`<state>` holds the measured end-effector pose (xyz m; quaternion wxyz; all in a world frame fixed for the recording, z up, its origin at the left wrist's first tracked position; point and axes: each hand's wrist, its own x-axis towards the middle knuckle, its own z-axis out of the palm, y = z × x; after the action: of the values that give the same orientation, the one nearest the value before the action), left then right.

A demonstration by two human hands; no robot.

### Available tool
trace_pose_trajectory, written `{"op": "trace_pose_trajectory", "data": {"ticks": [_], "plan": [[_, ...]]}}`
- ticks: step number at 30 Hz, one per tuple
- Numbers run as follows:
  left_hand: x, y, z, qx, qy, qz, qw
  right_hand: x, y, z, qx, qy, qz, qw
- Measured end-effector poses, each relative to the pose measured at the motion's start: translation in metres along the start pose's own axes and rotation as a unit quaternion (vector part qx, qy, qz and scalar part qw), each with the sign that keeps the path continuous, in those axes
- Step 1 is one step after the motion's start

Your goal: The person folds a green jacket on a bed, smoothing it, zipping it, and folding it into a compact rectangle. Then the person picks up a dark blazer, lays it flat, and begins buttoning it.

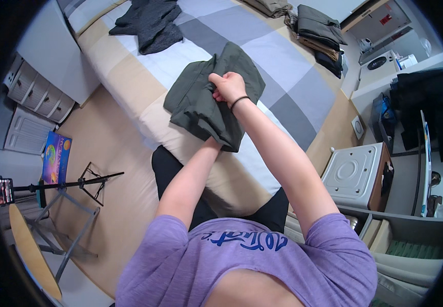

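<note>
A dark green garment (190, 86), partly folded and crumpled, is held just over the near part of the bed. My right hand (229, 86), with a thin black band at the wrist, grips a bunched fold at the garment's middle. From the lower left, my left forearm (189, 172) reaches into the cloth's near opening. The cloth hides my left hand, so its fingers cannot be seen. Beneath lies a checked bedspread (298, 84) in grey, white and beige. A dark grey garment (156, 27) lies loosely spread farther back on the bed.
Folded clothes (317, 27) form a stack at the bed's far right, beside another folded pile (269, 5). A tripod (91, 180) with a phone and a folding-leg table (33, 249) stand left. A white-topped cabinet (350, 172) is at right, near a grey shelf unit (398, 217).
</note>
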<state>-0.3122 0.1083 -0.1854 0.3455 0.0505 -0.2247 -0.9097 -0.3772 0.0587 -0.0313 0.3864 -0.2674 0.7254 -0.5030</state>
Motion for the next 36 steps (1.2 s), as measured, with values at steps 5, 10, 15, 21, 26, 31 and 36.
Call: {"op": "trace_pose_trajectory", "data": {"ticks": [5,10,15,21,26,31,36], "plan": [[-0.004,0.000,-0.018,-0.093,0.115,-0.032,0.989,0.040,0.006,0.058,-0.171,0.000,0.011,0.985],[-0.028,0.015,-0.022,-0.066,0.249,-0.078,0.963,0.067,0.029,0.097,-0.155,-0.087,0.062,0.982],[-0.101,0.063,-0.030,0.295,0.363,0.009,0.884,0.047,0.054,0.086,0.039,-0.266,0.046,0.962],[-0.091,0.112,-0.040,0.114,0.320,0.130,0.932,-0.075,0.091,0.031,-0.312,-0.093,-0.451,0.831],[-0.051,0.125,0.027,0.319,0.287,0.179,0.885,-0.106,0.087,0.026,-0.463,0.078,-0.339,0.815],[-0.055,0.116,0.144,0.718,0.166,0.336,0.587,-0.116,0.047,-0.016,-0.207,0.178,-0.314,0.909],[-0.043,0.115,0.229,0.738,-0.127,0.370,0.550,-0.134,0.023,-0.115,0.169,-0.019,-0.204,0.964]]}}
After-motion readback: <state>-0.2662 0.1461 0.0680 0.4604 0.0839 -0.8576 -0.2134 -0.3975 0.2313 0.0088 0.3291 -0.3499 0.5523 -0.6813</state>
